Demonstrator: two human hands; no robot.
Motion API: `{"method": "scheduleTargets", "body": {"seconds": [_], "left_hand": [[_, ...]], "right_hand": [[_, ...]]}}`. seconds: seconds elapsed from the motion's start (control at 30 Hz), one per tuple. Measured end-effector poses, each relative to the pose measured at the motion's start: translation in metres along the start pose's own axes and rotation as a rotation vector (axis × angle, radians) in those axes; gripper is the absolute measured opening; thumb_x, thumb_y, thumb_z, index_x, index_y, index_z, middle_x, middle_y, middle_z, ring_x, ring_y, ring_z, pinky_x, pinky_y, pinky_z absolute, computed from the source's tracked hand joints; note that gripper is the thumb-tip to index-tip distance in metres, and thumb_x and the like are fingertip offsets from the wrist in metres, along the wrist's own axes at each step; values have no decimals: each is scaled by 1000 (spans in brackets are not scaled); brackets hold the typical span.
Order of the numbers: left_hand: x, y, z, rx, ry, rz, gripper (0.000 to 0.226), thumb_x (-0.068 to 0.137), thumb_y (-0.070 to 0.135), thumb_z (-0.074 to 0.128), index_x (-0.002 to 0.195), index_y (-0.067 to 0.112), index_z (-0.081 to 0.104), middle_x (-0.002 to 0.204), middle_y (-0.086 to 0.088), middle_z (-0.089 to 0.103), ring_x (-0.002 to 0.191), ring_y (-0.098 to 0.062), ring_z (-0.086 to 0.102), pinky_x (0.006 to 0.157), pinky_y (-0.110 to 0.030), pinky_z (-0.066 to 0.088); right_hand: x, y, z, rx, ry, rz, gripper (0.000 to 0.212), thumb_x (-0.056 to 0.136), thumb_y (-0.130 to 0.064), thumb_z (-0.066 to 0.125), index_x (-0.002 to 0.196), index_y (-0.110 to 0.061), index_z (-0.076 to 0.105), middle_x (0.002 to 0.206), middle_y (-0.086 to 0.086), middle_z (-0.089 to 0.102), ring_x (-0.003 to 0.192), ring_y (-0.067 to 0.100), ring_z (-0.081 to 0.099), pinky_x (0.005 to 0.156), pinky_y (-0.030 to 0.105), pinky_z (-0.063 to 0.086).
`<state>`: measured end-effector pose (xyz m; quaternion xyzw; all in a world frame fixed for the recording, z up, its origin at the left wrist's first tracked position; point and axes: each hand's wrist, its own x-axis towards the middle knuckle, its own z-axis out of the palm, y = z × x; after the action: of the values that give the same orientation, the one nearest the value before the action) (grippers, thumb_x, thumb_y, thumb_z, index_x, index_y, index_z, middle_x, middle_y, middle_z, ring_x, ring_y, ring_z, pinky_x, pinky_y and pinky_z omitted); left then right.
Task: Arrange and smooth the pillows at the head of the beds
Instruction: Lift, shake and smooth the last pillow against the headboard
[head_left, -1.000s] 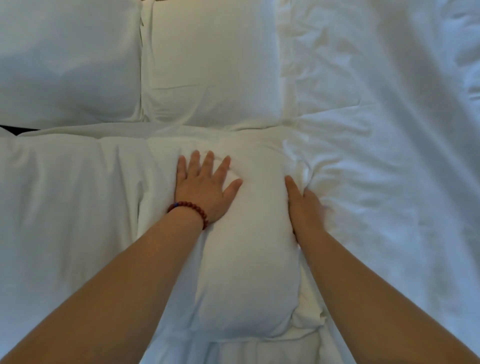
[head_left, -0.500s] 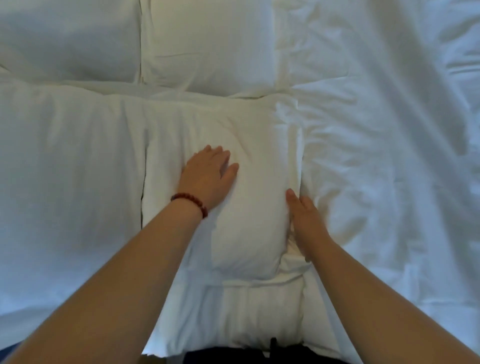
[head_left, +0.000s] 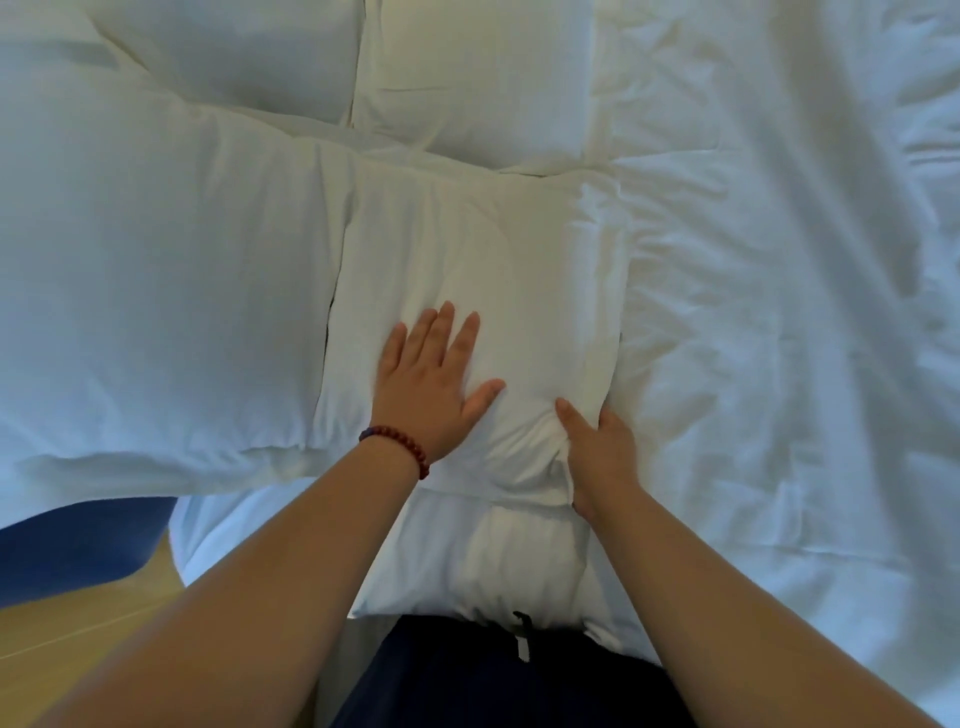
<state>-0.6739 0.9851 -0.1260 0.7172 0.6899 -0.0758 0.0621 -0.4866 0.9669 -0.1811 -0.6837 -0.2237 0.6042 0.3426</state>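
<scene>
The pillow (head_left: 467, 270) being worked on lies in the middle of the bed with its long axis running straight away from the person. Its near short end butts against their dark trousers (head_left: 493, 680), and its far end points at two more pillows (head_left: 478, 78) set side by side further up the bed. The left hand (head_left: 431, 384), a bead bracelet (head_left: 400, 448) on its wrist, lies flat on top of the pillow with fingers straight and spread, palm pressing down. The right hand (head_left: 597, 452) grips the pillow's right edge: the thumb digs into the top and bunches the cover, while the fingers go down the side, mostly hidden. A big pillow (head_left: 156, 291) lies touching along the left side, lying crosswise to it. A rumpled white sheet (head_left: 779, 322) spreads out to the right. Wooden floor (head_left: 78, 639) shows at the lower left.
</scene>
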Motion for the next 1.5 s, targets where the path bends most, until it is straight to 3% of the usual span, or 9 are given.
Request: {"method": "scheduleTargets", "body": {"seconds": [0.2,0.4,0.57,0.67,0.73,0.9,1.2,1.33,1.5], "left_hand": [[-3,4,-24,2,149,41,71,92,64,20,141,21,49,130,-6,61,118,-28,55,105,-43,32],[-4,20,27,87,-71,10,71,94,63,5,156,29,-3,165,0,-10,151,-22,-13,116,-48,-19],[22,16,33,107,-210,1,69,96,62,4,155,30,-12,163,1,-19,149,-19,-21,111,-47,-25],[29,16,25,47,-297,8,68,97,62,9,155,31,-8,164,3,-16,149,-18,-20,113,-47,-23],[22,11,13,-31,-246,47,65,99,56,15,157,30,6,166,3,-2,151,-19,-8,117,-46,-15],[-19,-19,9,-30,319,-85,57,94,42,37,146,19,45,156,-12,36,146,-36,27,117,-45,-2],[5,-52,13,-53,-206,-162,64,100,57,21,156,36,-3,164,1,-17,149,-29,-20,118,-40,-10],[-35,-65,-10,-540,128,-236,57,100,41,43,152,19,33,162,-4,22,149,-23,19,121,-31,13],[-111,-70,-26,-823,578,-600,59,96,21,60,150,20,34,151,9,36,136,-2,30,114,-16,20]], "right_hand": [[-18,0,-33,36,-98,85,14,87,-28,73,99,-23,68,100,-1,74,93,22,70,87,40,56],[-15,8,-33,-183,-65,76,17,91,-27,67,106,-20,62,97,-3,67,90,21,63,87,37,53],[-20,2,-31,-566,46,-197,23,97,-31,54,77,-19,50,74,-4,54,73,19,54,56,27,34],[-24,-4,-23,-654,138,-419,16,94,-32,60,100,-19,57,101,1,57,98,24,55,79,31,42],[-21,-12,-15,-797,106,-614,45,92,-39,61,132,-22,51,134,6,49,125,24,44,103,35,35],[3,-29,22,-1151,-67,-818,64,93,-65,30,152,-44,19,165,-1,5,151,27,-3,119,49,4],[45,-20,51,-1471,-185,-601,60,94,-68,10,147,-53,-14,161,-9,-25,146,24,-28,115,57,-15],[25,-40,53,-1462,-204,-552,60,96,-64,18,151,-49,-1,164,-5,-12,149,28,-17,117,59,-5],[-28,-45,96,-1202,-234,-787,62,97,-59,26,154,-35,23,165,3,6,150,34,2,119,56,11]]}}
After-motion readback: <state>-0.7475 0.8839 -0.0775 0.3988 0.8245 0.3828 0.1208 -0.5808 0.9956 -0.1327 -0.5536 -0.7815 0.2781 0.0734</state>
